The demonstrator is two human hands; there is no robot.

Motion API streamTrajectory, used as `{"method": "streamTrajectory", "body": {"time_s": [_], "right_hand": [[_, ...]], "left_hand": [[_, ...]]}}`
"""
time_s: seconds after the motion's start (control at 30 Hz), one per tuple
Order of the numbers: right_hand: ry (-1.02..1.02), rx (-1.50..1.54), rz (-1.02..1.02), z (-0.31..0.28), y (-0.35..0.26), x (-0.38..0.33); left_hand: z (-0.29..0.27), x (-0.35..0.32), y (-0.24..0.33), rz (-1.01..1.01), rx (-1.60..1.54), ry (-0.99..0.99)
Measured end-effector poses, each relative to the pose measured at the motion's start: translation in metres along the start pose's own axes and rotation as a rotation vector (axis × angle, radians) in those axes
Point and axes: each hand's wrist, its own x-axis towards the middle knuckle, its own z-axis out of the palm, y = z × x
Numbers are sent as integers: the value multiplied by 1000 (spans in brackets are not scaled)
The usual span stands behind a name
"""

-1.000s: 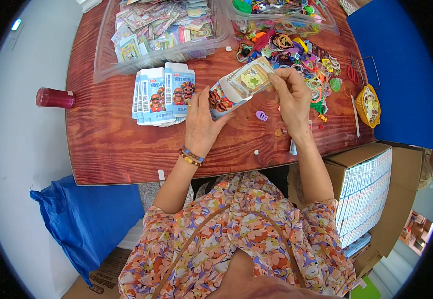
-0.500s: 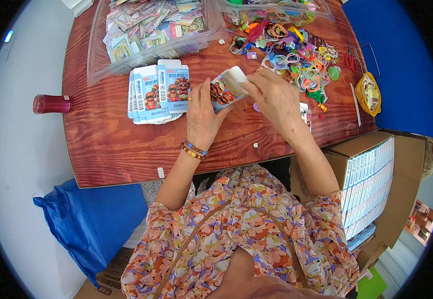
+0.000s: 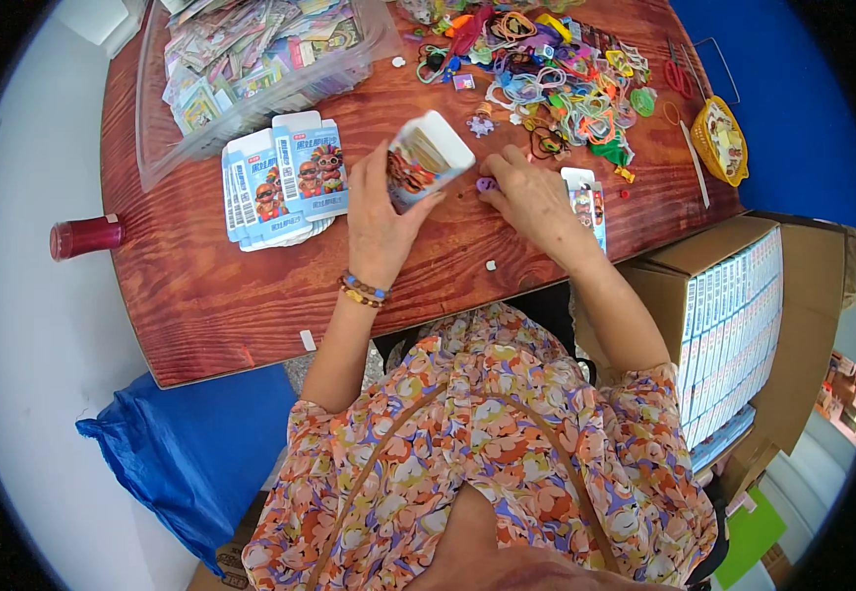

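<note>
Our right hand (image 3: 528, 200) has reached the purple trinket (image 3: 486, 184) beside the printed carton (image 3: 410, 173), which our left hand (image 3: 380, 219) grips, card (image 3: 427, 149) inside, top unclosed, right-hand pinch unclear

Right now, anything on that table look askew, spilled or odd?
Mildly untidy, no clear damage: the stack of blue boxes is unevenly fanned, colourful trinkets lie loose in a tangled heap, and a white scrap sits alone near the table's front edge. The open box is tilted, but the left hand holds it.
</note>
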Motion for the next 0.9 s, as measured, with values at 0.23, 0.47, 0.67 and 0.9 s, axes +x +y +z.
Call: {"method": "streamTrajectory", "body": {"time_s": [0.23, 0.47, 0.67, 0.9], "right_hand": [[-69, -3, 50, -2, 3, 2], [-11, 14, 124, 9, 2, -1], [-16, -21, 139, 10, 0, 0], [25, 153, 90, 9, 10, -2]], "left_hand": [[-1, -1, -1, 74, 86, 65], [3, 0, 1, 75, 104, 28], [1, -1, -3, 66, 110, 33], [1, 0, -1, 80, 116, -21]]}}
